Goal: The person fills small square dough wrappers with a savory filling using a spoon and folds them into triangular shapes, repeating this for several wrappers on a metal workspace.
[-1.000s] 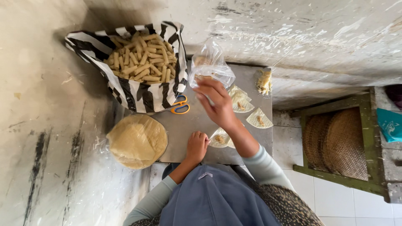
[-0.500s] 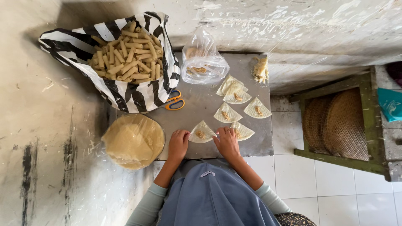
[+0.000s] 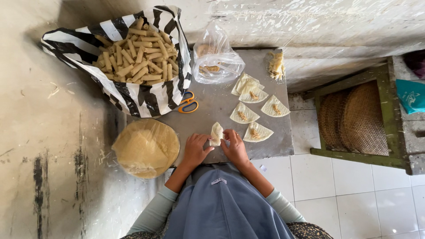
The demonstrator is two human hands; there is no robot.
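Both hands meet at the near edge of a small grey table (image 3: pixel 283 144). My left hand (image 3: pixel 196 149) and my right hand (image 3: pixel 235 148) pinch a pale pastry wrapper (image 3: pixel 216 133) that is partly folded over its filling. Beyond them lie several fan-shaped wrappers, each with a dab of brown filling: one (image 3: pixel 257 132) just right of my right hand, one (image 3: pixel 244 113) behind it, another (image 3: pixel 274 106) further right. A clear plastic bag (image 3: pixel 217 59) holding filling sits at the table's far side.
A black-and-white striped bag (image 3: pixel 141 95) full of rolled pastry sticks (image 3: pixel 136 55) stands at the left. Orange-handled scissors (image 3: pixel 189 103) lie beside it. A round wrapped stack of wrappers (image 3: pixel 146 147) overhangs the table's left. A green wooden stool (image 3: pixel 358 117) with a woven seat stands right.
My right hand came back from the plastic bag to the near edge. Both hands have since lifted the nearest wrapper and folded it; the view has shifted slightly.
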